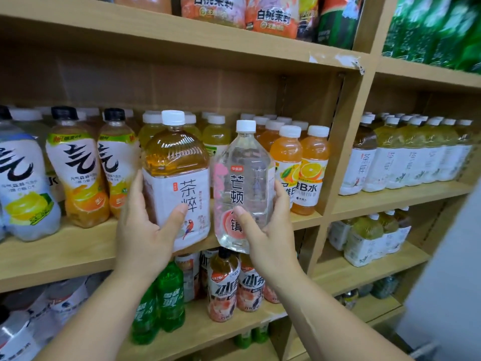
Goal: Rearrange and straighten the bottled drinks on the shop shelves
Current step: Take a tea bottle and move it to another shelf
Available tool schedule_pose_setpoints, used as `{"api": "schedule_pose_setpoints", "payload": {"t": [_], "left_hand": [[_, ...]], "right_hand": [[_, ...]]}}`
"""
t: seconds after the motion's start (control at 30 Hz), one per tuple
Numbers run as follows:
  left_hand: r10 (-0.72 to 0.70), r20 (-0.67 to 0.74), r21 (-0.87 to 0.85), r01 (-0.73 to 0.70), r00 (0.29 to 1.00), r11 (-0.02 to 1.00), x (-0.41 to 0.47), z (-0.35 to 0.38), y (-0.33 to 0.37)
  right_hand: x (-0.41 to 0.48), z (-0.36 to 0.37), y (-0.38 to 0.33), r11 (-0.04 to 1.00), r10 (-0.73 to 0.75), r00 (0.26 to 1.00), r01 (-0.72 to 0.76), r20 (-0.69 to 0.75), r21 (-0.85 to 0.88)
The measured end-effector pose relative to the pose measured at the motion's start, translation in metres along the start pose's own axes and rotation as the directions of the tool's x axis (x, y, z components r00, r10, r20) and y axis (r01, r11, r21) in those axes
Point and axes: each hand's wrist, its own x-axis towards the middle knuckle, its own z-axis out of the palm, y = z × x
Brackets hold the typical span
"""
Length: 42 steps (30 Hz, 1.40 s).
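Amber tea bottle point(177, 178) sits gripped in the left hand point(145, 238), clear bottle point(244, 178) (pink label) in the right hand point(265, 238)

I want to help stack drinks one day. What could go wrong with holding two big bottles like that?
1. Each hand grips one big bottle by its lower half: the left hand the tea bottle, the right hand the clear bottle. Either might slip and drop onto the pink-labelled bottles on the shelf below.
2. The right hand is close to the orange drinks, so pushing in might knock them over.
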Motion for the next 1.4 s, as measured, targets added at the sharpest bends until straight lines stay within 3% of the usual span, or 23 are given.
{"api": "schedule_pose_setpoints", "payload": {"t": [0.4,0.63,0.8,1.23,1.4], "left_hand": [[-0.168,0.168,-0.267,0.209,0.971,0.941,-0.094,0.088,0.082],[-0.243,0.239,-0.222,0.296,0.940,0.929,-0.160,0.193,0.117],[-0.333,0.209,-0.167,0.369,0.919,0.914,-0.208,0.235,0.117],[-0.462,0.213,-0.110,0.491,0.861,0.864,-0.233,0.269,0.077],[-0.508,0.181,-0.103,0.529,0.842,0.842,-0.237,0.288,0.072]], "right_hand": [[-0.041,-0.178,0.025,0.973,0.122,0.992,-0.126,0.035,0.195],[-0.050,-0.310,0.087,0.942,0.255,0.962,-0.270,0.098,0.200],[-0.046,-0.376,0.136,0.893,0.387,0.915,-0.403,0.115,0.203],[-0.011,-0.365,0.235,0.796,0.566,0.807,-0.588,0.168,0.144],[0.012,-0.361,0.260,0.811,0.557,0.803,-0.581,0.211,0.070]]}}
